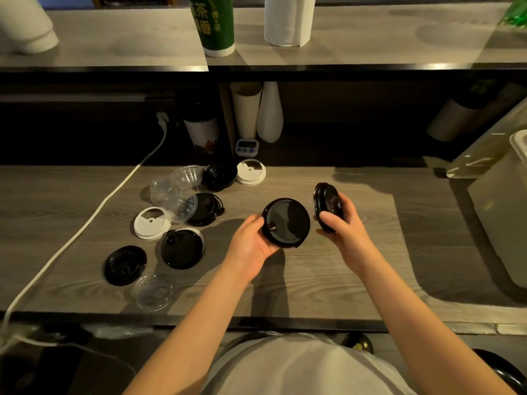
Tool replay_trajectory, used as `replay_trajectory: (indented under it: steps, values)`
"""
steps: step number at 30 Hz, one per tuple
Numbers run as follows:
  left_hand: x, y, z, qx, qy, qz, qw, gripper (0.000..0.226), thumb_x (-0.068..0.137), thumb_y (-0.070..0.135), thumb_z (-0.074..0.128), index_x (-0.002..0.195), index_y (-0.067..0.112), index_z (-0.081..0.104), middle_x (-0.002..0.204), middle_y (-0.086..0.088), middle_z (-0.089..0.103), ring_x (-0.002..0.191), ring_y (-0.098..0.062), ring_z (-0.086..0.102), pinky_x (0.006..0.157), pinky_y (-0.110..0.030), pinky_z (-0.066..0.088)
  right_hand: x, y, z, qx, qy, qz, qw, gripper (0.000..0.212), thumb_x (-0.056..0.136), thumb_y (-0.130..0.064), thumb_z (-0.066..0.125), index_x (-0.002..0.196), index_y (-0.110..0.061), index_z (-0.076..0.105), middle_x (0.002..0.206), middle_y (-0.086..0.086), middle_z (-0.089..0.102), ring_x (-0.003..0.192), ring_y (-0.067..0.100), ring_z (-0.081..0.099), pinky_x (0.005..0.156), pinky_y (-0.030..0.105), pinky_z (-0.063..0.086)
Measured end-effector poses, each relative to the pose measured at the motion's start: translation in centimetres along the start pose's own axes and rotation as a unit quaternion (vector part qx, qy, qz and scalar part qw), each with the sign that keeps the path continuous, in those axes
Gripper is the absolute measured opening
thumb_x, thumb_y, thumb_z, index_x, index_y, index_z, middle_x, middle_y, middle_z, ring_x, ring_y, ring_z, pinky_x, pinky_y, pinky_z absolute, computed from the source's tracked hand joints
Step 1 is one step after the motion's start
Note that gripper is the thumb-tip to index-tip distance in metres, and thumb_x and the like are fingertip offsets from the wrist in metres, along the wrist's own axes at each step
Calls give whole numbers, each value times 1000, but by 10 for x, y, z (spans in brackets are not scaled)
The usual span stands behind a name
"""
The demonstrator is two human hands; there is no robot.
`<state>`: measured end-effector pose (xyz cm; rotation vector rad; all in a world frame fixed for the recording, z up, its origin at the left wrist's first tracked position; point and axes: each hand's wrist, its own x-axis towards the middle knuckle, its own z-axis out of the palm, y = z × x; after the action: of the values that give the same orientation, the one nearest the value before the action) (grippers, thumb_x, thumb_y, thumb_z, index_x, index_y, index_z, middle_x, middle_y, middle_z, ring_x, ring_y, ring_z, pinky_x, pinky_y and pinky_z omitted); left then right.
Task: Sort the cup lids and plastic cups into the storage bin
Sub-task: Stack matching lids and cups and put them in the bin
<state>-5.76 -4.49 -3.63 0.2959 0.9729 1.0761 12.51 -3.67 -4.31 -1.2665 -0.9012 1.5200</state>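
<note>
**Step in hand.** The gathering step is judged to be in progress: black lids are being collected in the hands ahead of transfer.

**Hands.**
- A single black lid [286,222] is held by the left hand [251,243]. It is pinched at its near-left rim between thumb and fingers, face up, and appears lifted clear of the counter [356,280].
- What appears to be a small stack of black lids [328,203] is gripped on edge by the right hand [342,226], thumb on the near face and fingers curled behind.
- The two loads are near each other but apart.
- Both forearms are extended forward over the counter's front edge, with the wrists angled inward.

**Task items.**
- The storage bin [496,212] is seen at the far right, well apart from both hands. Its interior is not visible.
- Loose black lids [182,248], white lids [151,222], clear plastic cups [176,195] and a clear lid [154,292] lie on the counter to the left, none held.

**Next move.** It is judged that the single lid is to be seated rim to rim on the stack, or that both loads are to be carried right to the bin.
</note>
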Motion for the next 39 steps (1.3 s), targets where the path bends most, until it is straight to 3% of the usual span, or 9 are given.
replay_trajectory:
  steps: [3, 7, 14, 17, 21, 25, 31, 35, 39]
  values:
    - [-2, 3, -4, 8, 2, 17, 1000, 23, 101, 8, 32, 96, 8, 54, 105, -13, 64, 98, -24, 63, 73, -40, 52, -1, -1, -2, -41, 18, -17, 999, 75, 66, -24, 75, 130, -29, 35, 125, -3, 48, 119, 22, 51, 88, 28, 48]
    - [-4, 2, -2, 51, 0, 24, 998, 22, 99, 11, 36, 92, 10, 56, 93, -9, 66, 84, -19, 64, 61, -31, 54, -7, 4, 18, -216, -53, -83, 971, 84, 65, -20, 83, 132, -27, 33, 121, -15, 47, 111, 0, 49, 84, 11, 43]
    - [-5, -3, -2, 43, 13, 20, 999, 23, 100, 18, 36, 107, 8, 55, 91, -7, 66, 77, -17, 64, 53, -26, 52, -5, 15, 29, -381, -74, -174, 905, 97, 60, -31, 87, 140, -21, 33, 127, -5, 43, 116, 3, 41, 89, 4, 32]
    - [-6, -4, -1, 58, 11, 21, 998, 23, 100, 15, 36, 104, 9, 58, 90, -7, 67, 76, -17, 65, 53, -26, 53, -7, 9, 29, -365, -74, -155, 915, 93, 62, -30, 87, 139, -22, 35, 129, -8, 45, 118, 2, 42, 94, 8, 34]
    - [1, -4, 14, 67, -3, 18, 998, 21, 99, 13, 35, 92, 10, 55, 96, -11, 65, 86, -21, 65, 60, -31, 56, -12, -7, 9, -293, -11, -122, 948, 84, 66, -22, 84, 135, -26, 37, 128, -10, 47, 118, 5, 44, 89, 8, 37]
    - [14, -9, 46, 108, -10, 27, 994, 25, 100, 13, 34, 79, 14, 47, 95, -9, 59, 89, -19, 58, 66, -33, 50, -25, -28, -42, -273, 77, -110, 953, 79, 72, -20, 80, 137, -24, 37, 133, -9, 44, 123, 8, 41, 99, 24, 38]
    - [30, -32, 120, 157, -42, 38, 986, 26, 101, 13, 33, 82, 13, 51, 87, -5, 59, 79, -15, 57, 54, -25, 51, -55, -60, -130, -293, 226, -105, 923, 84, 72, -23, 80, 142, -20, 33, 131, -5, 38, 119, 7, 39, 98, 22, 32]
    - [41, -60, 180, 166, -72, 17, 983, 26, 101, 13, 33, 84, 12, 52, 91, -8, 61, 83, -18, 59, 66, -31, 53, -76, -85, -192, -305, 280, -108, 904, 89, 72, -27, 79, 144, -24, 27, 133, -12, 33, 122, 2, 32, 101, 23, 29]
    - [48, -91, 238, 192, -85, 15, 978, 25, 101, 13, 34, 86, 12, 54, 85, -5, 63, 77, -15, 60, 59, -26, 52, -89, -110, -252, -291, 334, -123, 888, 85, 70, -22, 81, 138, -25, 30, 130, -12, 37, 120, 6, 37, 100, 24, 33]
